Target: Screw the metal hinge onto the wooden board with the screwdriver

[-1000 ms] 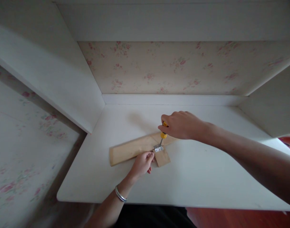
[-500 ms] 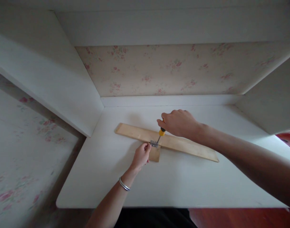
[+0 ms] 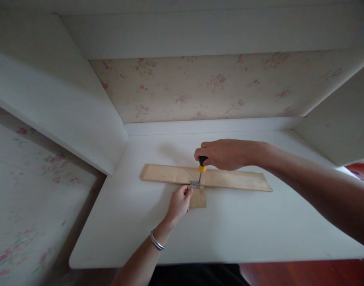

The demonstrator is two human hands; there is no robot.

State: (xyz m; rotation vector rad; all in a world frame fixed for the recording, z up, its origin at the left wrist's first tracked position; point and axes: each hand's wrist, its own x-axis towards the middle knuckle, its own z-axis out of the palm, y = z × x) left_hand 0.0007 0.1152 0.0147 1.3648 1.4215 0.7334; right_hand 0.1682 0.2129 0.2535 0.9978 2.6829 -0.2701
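A metal hinge (image 3: pixel 195 184) lies across the joint between a long wooden board (image 3: pixel 232 180) and a short wooden piece (image 3: pixel 199 198) on my near side. My left hand (image 3: pixel 179 201) is closed in a pinch at the hinge's left end, with a silver bracelet on the wrist. From above, my right hand (image 3: pixel 225 154) grips the black and yellow handle of a screwdriver (image 3: pixel 202 169). The screwdriver stands nearly upright and its shaft reaches down to the hinge's upper leaf. Whether the tip sits in a screw is too small to tell.
The wood rests on a white desk top (image 3: pixel 116 222) with a rounded front left corner. White panels (image 3: pixel 80 99) enclose it at left, right and overhead. Flowered wallpaper (image 3: pixel 176 87) covers the back wall. Reddish flooring (image 3: pixel 304 274) shows below the front edge.
The board and short piece have turned slightly anticlockwise, the board's right end moving away from me. My right hand has tipped the screwdriver more upright. Both hands keep their grip.
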